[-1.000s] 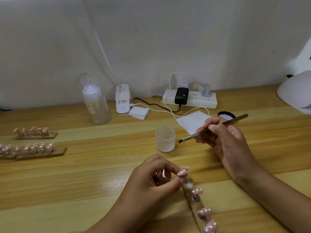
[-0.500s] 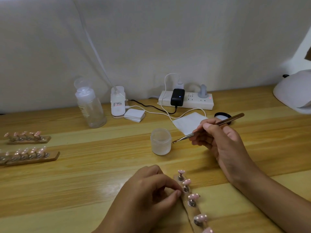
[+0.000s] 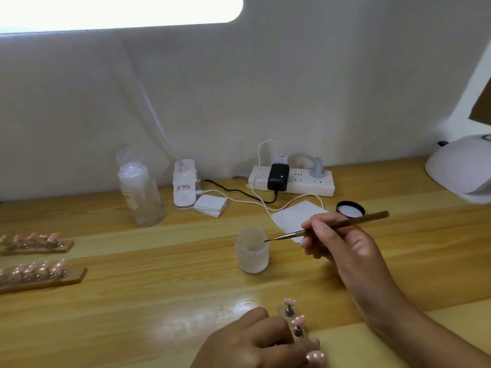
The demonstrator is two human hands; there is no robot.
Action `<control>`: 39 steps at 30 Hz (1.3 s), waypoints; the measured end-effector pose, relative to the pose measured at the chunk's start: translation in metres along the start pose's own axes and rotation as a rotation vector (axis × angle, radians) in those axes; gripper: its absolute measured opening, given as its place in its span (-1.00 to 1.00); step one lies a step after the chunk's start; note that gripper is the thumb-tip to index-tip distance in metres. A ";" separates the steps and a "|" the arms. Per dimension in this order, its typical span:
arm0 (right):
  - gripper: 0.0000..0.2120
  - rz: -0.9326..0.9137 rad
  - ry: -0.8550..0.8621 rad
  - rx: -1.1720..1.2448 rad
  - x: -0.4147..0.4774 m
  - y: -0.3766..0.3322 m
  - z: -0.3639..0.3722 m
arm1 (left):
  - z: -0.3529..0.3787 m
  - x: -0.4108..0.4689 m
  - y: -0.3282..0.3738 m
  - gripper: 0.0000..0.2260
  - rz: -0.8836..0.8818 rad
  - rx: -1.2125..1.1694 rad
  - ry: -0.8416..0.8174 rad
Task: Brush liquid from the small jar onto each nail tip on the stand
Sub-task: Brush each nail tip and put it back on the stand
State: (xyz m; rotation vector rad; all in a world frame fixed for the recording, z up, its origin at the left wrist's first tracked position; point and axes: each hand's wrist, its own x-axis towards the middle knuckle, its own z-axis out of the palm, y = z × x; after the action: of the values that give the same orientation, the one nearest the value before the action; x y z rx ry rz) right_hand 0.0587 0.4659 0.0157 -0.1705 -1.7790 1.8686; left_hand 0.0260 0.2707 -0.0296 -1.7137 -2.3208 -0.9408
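**Desk:** What is held in the right hand (image 3: pixel 345 245)?

**Photographer:** A thin brush (image 3: pixel 332 227) is pinched between thumb and fingertips, pen-style, the grip closed on its dark handle. The handle is angled up to the right. The bristle end is laid at the right edge of the mouth of the small jar (image 3: pixel 252 252). Whether liquid is touched cannot be told.

**Desk:** Where is the jar placed?

**Photographer:** The frosted, uncapped jar is stood upright on the wooden worktop (image 3: pixel 159 301), near the middle. A black lid (image 3: pixel 350 209) is seen behind the right hand, beside a white wipe (image 3: pixel 295 216).

**Desk:** And the stand?

**Photographer:** The stand (image 3: pixel 295 330) is laid at the near edge, well apart from the jar, with pink nail tips (image 3: pixel 289 302) mounted along it. It is gripped by the left hand (image 3: pixel 247 343), whose fingers are curled against its left side and whose thumb is laid across it.

**Desk:** What else is shown?

**Photographer:** Two more stands (image 3: pixel 39 247) with pink tips are set at the left. A clear bottle (image 3: pixel 140 197), a stack of pads (image 3: pixel 211 205) and a power strip (image 3: pixel 305 181) are lined along the wall, and a white dome lamp (image 3: pixel 459 171) is seen at far right.
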 end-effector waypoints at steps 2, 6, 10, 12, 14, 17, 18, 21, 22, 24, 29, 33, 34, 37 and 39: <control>-0.77 -0.014 -0.001 0.001 -0.001 0.000 0.000 | -0.010 0.009 0.010 -0.91 0.095 0.056 0.092; -0.79 -0.026 0.010 0.018 0.000 0.003 -0.001 | -0.023 0.012 0.010 -0.86 -0.028 -0.293 0.305; -0.73 -0.038 0.039 -0.006 0.000 0.003 -0.002 | -0.034 0.020 0.002 -0.91 -0.344 -0.769 0.393; -0.76 -0.058 0.068 -0.013 0.000 0.004 -0.001 | -0.034 0.022 -0.005 -0.96 -0.463 -0.929 0.474; -0.80 -0.083 0.093 -0.017 0.000 0.005 0.000 | -0.033 0.024 -0.009 -0.89 -0.591 -1.075 0.555; -0.84 -0.133 0.114 -0.050 0.000 0.006 0.000 | -0.035 0.024 -0.015 -0.80 -0.692 -1.167 0.594; -0.84 -0.147 0.116 -0.060 -0.001 0.006 0.000 | -0.036 0.024 -0.016 -0.83 -0.701 -1.204 0.600; -0.84 -0.183 0.117 -0.087 -0.004 0.005 0.001 | -0.037 0.025 -0.015 -0.89 -0.708 -1.261 0.558; -0.85 -0.197 0.116 -0.093 -0.005 0.004 0.001 | -0.037 0.025 -0.015 -0.88 -0.702 -1.281 0.528; -0.87 -0.227 0.100 -0.110 -0.008 0.002 0.003 | -0.038 0.026 -0.014 -0.83 -0.685 -1.334 0.477; -0.91 -0.358 -0.030 -0.291 -0.013 -0.002 0.007 | -0.039 0.026 -0.013 -0.84 -0.667 -1.396 0.388; -0.86 -0.444 -0.124 -0.410 -0.015 0.000 0.008 | -0.036 0.025 -0.010 -0.89 -0.627 -1.296 0.372; -0.86 -0.449 -0.139 -0.427 -0.015 0.001 0.008 | -0.035 0.025 -0.009 -0.92 -0.613 -1.270 0.364; -0.86 -0.439 -0.174 -0.464 -0.015 0.004 0.010 | -0.034 0.024 -0.009 -0.92 -0.570 -1.200 0.330; -0.85 -0.415 -0.188 -0.469 -0.014 0.005 0.010 | -0.034 0.023 -0.009 -0.92 -0.540 -1.174 0.304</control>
State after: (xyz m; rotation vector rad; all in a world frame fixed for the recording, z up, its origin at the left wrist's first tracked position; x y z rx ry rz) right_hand 0.0644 0.4512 0.0081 0.1983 -2.1617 1.1948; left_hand 0.0008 0.2701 0.0044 -0.8863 -2.1087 -2.8008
